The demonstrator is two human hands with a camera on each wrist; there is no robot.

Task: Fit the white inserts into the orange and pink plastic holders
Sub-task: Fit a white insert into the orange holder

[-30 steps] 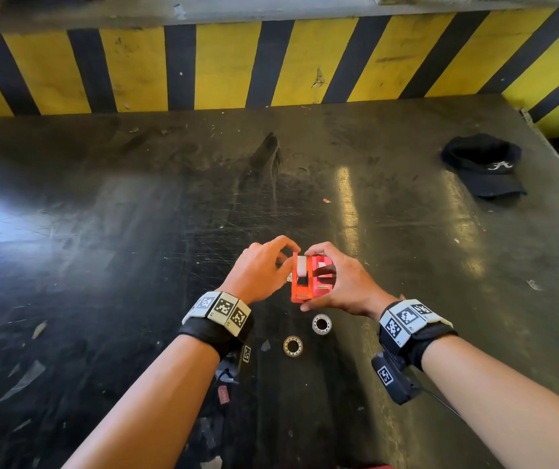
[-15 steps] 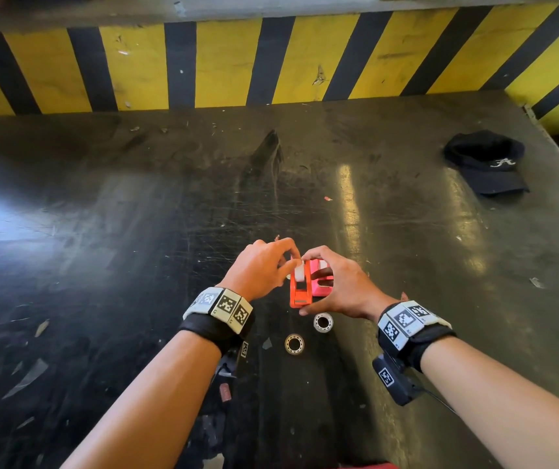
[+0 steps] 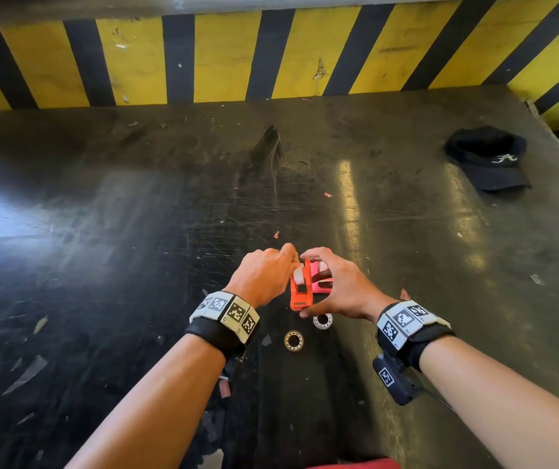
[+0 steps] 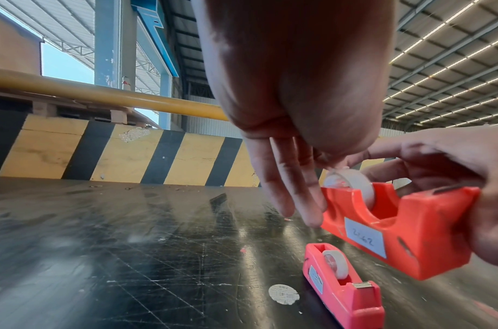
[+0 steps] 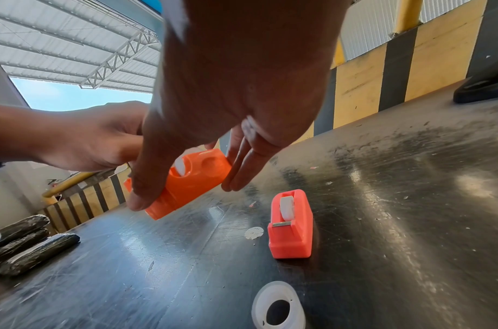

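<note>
My right hand (image 3: 310,286) grips the orange holder (image 3: 302,289) by its two ends and holds it tilted just above the black table (image 3: 136,265). My left hand (image 3: 286,265) pinches the white insert (image 4: 352,182) that sits in the slot of the orange holder (image 4: 405,224). The pink holder (image 5: 291,229) stands on the table just right of it, untouched, with a white insert (image 5: 286,207) in its slot. In the head view the pink holder (image 3: 322,286) is partly hidden behind my right fingers.
Two small rings (image 3: 322,320) (image 3: 293,340) lie on the table just in front of my hands. A black cap (image 3: 488,160) lies at the far right. A yellow and black striped wall (image 3: 271,55) closes the far edge. Dark lumps (image 5: 31,242) lie at the left.
The right hand has turned the orange holder onto its edge and drawn it a little away from the pink one. The left fingers stay on the white insert.
</note>
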